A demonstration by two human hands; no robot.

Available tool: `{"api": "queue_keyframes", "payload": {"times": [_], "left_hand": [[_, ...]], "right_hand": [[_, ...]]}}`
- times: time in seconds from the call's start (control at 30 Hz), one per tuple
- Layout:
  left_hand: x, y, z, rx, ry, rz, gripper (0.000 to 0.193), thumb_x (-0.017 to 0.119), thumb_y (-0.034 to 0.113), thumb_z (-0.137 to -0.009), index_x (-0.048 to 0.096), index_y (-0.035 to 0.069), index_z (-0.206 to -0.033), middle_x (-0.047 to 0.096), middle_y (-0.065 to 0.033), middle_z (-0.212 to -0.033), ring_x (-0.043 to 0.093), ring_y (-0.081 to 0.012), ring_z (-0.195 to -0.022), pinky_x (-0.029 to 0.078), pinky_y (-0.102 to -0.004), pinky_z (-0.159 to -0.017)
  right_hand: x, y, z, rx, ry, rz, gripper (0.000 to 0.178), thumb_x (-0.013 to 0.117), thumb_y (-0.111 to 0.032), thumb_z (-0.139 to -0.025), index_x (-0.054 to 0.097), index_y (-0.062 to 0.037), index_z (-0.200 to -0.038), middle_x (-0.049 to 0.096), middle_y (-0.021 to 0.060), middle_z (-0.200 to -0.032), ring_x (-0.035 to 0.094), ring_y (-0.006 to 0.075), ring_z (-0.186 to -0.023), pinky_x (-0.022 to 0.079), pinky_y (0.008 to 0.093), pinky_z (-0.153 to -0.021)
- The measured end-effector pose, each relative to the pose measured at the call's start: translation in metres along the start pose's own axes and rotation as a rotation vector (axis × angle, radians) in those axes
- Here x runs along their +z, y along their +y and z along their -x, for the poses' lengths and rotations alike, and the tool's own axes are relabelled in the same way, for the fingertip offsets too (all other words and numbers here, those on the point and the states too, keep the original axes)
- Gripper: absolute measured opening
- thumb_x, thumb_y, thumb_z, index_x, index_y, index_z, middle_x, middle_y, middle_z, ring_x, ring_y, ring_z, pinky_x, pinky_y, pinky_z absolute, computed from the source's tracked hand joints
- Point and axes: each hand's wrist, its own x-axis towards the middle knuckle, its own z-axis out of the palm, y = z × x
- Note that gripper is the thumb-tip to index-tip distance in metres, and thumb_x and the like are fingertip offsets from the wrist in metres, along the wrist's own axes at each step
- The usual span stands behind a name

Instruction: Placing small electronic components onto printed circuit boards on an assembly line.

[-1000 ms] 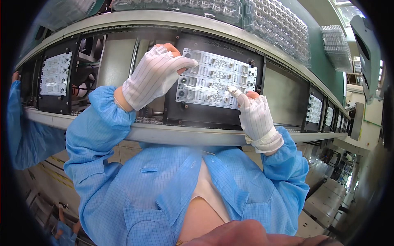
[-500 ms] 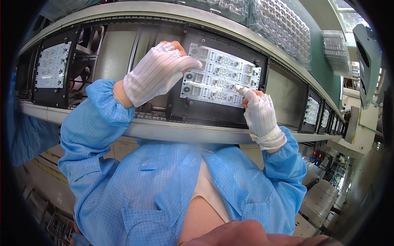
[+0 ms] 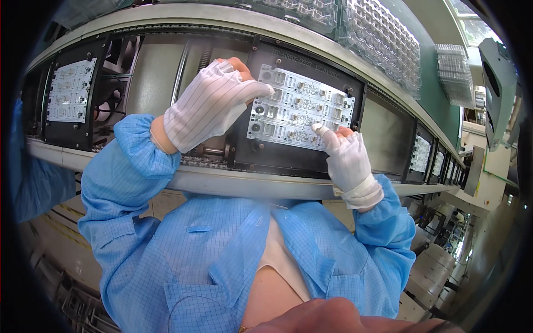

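Observation:
A white circuit board panel (image 3: 284, 115), set with several rows of small parts, lies in a black carrier (image 3: 288, 159) on the line in front of me. My left hand (image 3: 214, 105), in a striped white glove with bare fingertips, is over the panel's left end. Its fingers are curled and its thumb reaches across the upper left corner; whatever is inside them is hidden. My right hand (image 3: 347, 155), gloved alike, is at the panel's lower right. Its covered index fingertip touches or hovers just over the lower rows, the other fingers folded. Anything pinched there is too small to make out.
Another carrier with a white board panel (image 3: 71, 91) stands to the left, and several more run off to the right. Clear plastic trays (image 3: 383, 47) lie beyond the conveyor's far rail (image 3: 244, 16). A metal near rail (image 3: 250, 185) runs between me and the carriers.
My right hand has moved left across the panel, from its right end toward the middle of the lower rows. My left hand keeps nearly the same place and pose.

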Motion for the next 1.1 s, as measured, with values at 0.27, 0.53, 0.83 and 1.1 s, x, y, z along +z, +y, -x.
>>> {"api": "queue_keyframes", "payload": {"times": [0.27,0.53,0.83,1.1], "left_hand": [[0.008,0.032,-0.03,0.082,0.019,-0.117,0.035,0.07,0.003,-0.075,0.067,0.011,-0.11,0.068,-0.0078,-0.091,0.065,-0.0294,-0.094,0.051,-0.0394,-0.088],[0.043,0.044,-0.059,0.213,-0.013,-0.455,0.03,0.063,0.012,-0.08,0.067,0.008,-0.11,0.064,-0.0128,-0.125,0.06,-0.0313,-0.116,0.046,-0.0532,-0.1],[0.047,0.055,-0.063,0.233,-0.009,-0.508,0.026,0.064,0.016,-0.082,0.067,0.009,-0.107,0.062,-0.0095,-0.124,0.058,-0.0283,-0.118,0.04,-0.0606,-0.109],[0.044,0.07,-0.047,0.246,-0.107,-0.498,0.031,0.068,0.011,-0.079,0.066,0.015,-0.109,0.057,-0.0074,-0.129,0.055,-0.025,-0.124,0.028,-0.0614,-0.118]], "right_hand": [[-0.011,-0.008,0.023,-0.017,0.245,0.144,0.044,0.062,0.001,-0.079,0.064,-0.0059,-0.122,0.061,0.0072,-0.078,0.063,0.0295,-0.081,0.052,0.042,-0.082],[-0.046,0.035,0.011,0.105,0.209,-0.167,0.041,0.059,0.001,-0.078,0.067,-0.0081,-0.118,0.07,0.0093,-0.094,0.066,0.0307,-0.09,0.05,0.042,-0.081],[0.008,0.036,-0.012,0.095,0.431,0.201,0.035,0.061,-0.007,-0.085,0.07,-0.0119,-0.118,0.068,0.0092,-0.113,0.06,0.0326,-0.113,0.047,0.0437,-0.096],[-0.013,0.037,0.007,0.109,0.493,0.06,0.04,0.064,-0.004,-0.08,0.07,-0.0128,-0.119,0.066,0.0097,-0.121,0.06,0.0329,-0.115,0.047,0.0442,-0.099]]}}
